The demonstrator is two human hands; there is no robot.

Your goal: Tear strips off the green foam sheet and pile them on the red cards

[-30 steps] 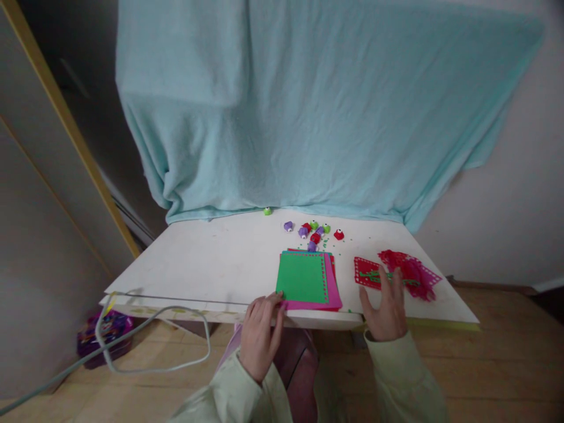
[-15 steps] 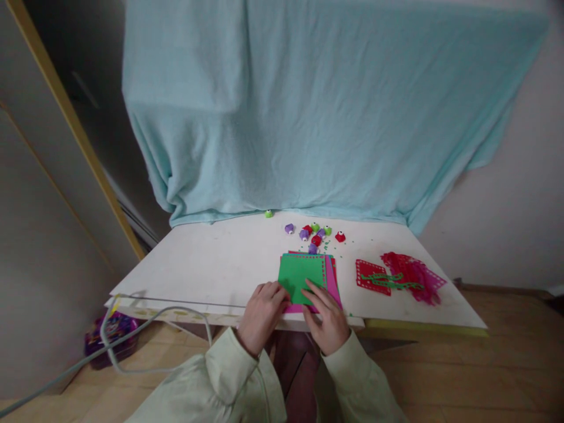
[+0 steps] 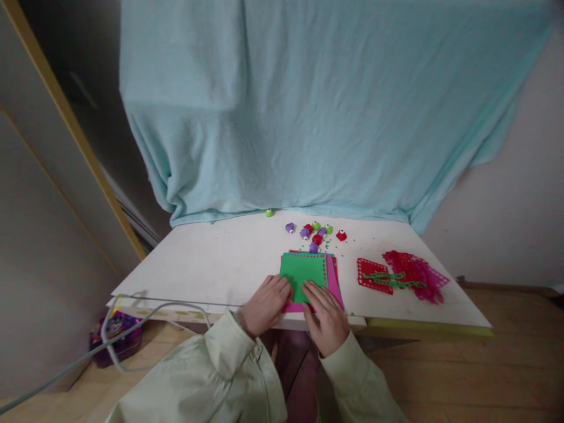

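Far left, purple pack (image 3: 115, 341) on the floor (image 3: 467, 367), partly behind a grey cable (image 3: 158, 305) that loops over the desk (image 3: 220, 252) at its front L corner; pale blue cloth (image 3: 326, 117) hangs behind, bottom edge along the back of the desk, w/ a small green toy (image 3: 269, 212) right by it. Left hand (image 3: 268, 302) at the near L corner of the green sheet (image 3: 302, 271), fingers curled & close together, can't tell if they pinch the edge or just press on it. That sheet lies flat nr the front edge, mid-desk, top of a loose pile w/ a row of holes along its far & R sides; pink sheet (image 3: 337, 296) sticks out under it at R & front, plus bits of red & blue edge. Just beyond the pile, a bunch of small purple, red & green toys (image 3: 317, 232) w/ eyes, tiny green bits (image 3: 326, 244) scattered nr them. Right hand (image 3: 325, 314) palm down, loosely open, fingertips resting on green, thumb apart, nothing seen gripped. One red toy (image 3: 341, 235) a bit apart behind. Further R, red sheet w/ holes (image 3: 370, 273), green strips (image 3: 394, 280) across it & onto a heap of red/pink scraps (image 3: 409, 269)
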